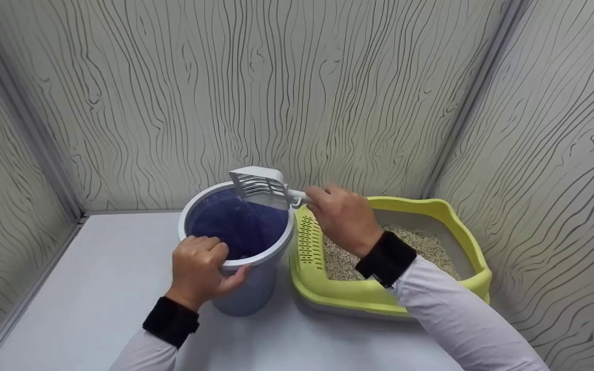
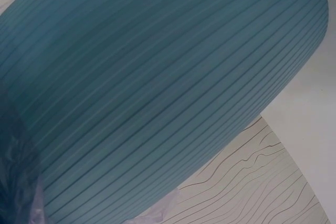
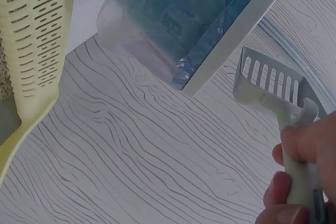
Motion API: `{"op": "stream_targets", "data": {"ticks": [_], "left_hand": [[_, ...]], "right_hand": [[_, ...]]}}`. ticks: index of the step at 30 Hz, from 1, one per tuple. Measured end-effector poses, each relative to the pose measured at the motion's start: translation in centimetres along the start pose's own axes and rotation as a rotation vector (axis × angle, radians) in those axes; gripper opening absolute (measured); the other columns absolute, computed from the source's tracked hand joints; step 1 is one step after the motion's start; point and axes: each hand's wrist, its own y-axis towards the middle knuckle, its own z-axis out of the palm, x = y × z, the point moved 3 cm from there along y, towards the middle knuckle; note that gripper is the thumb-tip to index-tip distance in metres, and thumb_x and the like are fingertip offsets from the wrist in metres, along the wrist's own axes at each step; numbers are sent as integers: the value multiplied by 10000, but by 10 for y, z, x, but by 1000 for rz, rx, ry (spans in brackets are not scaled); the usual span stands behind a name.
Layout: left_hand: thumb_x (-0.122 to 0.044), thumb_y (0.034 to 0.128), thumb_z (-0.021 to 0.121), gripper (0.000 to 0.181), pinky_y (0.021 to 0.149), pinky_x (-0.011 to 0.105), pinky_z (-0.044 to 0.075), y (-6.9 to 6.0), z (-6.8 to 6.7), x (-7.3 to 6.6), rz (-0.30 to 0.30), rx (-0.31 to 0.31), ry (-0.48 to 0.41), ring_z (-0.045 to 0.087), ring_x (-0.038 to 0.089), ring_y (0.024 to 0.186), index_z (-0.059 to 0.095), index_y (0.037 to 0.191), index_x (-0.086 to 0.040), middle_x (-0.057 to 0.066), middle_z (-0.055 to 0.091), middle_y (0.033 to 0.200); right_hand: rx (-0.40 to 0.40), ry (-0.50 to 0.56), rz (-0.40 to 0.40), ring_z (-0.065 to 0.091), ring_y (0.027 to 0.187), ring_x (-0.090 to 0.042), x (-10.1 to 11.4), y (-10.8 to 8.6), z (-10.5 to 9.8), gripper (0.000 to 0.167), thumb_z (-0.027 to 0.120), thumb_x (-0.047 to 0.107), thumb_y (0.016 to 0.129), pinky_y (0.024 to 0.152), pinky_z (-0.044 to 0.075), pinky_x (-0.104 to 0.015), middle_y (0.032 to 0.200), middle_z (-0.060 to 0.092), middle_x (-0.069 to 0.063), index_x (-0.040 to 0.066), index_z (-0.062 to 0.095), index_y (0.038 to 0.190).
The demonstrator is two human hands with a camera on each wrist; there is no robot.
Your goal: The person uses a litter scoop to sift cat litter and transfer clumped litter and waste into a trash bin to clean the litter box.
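My right hand point(image 1: 342, 216) grips the handle of a white slotted litter scoop point(image 1: 262, 188), its head tilted over the far right of the bin's mouth. In the right wrist view the slots of the scoop point(image 3: 273, 80) show nothing lying on them. A blue bin point(image 1: 248, 293) with a white rim stands upright, lined with a dark blue plastic bag point(image 1: 225, 221). The left hand point(image 1: 199, 268) holds the bin's near-left rim, fingers over the edge and thumb outside. Only the bin's ribbed side point(image 2: 168, 87) fills the left wrist view; that hand is hidden there.
To the right of the bin stands a yellow-rimmed litter box point(image 1: 348, 296) holding pale granular litter point(image 1: 421, 245), with a slotted ledge point(image 1: 310, 242) on its left side. Both rest on a white table point(image 1: 96, 288). Wood-grain patterned panels point(image 1: 256, 93) enclose the back and sides.
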Motion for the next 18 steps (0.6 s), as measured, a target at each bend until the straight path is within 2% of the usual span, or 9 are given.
{"op": "stream_targets", "data": {"ticks": [4,8,13,18], "left_hand": [[-633,802,586,556,467,383,342,0,-1,0,-1,5,-1,442,198,449,381,573,-169,-27,448,531],[-633,804,582,558,467,377,337,0,-1,0,0,6,-2,434,196,447,380,569,-169,-27,449,529],[-621,790,597,552,465,380,329,0,-1,0,1,-2,-4,423,198,444,373,569,-168,-26,426,526],[-626,797,595,558,462,375,321,-1,0,1,6,-7,-5,408,191,444,369,571,-168,-30,400,525]], "right_hand": [[51,72,62,497,607,-115,-9,-4,-4,136,678,201,990,531,460,-283,752,633,-26,117,711,1092],[125,135,158,545,639,-112,-23,-11,-10,142,678,187,987,587,505,-301,802,679,-22,110,715,1100],[238,217,313,531,653,-126,-50,-24,-17,172,648,226,1010,617,466,-305,815,665,-7,125,720,1129],[327,281,464,531,622,-145,-85,-43,-25,217,638,265,1018,567,457,-299,846,666,-29,142,716,1179]]}}
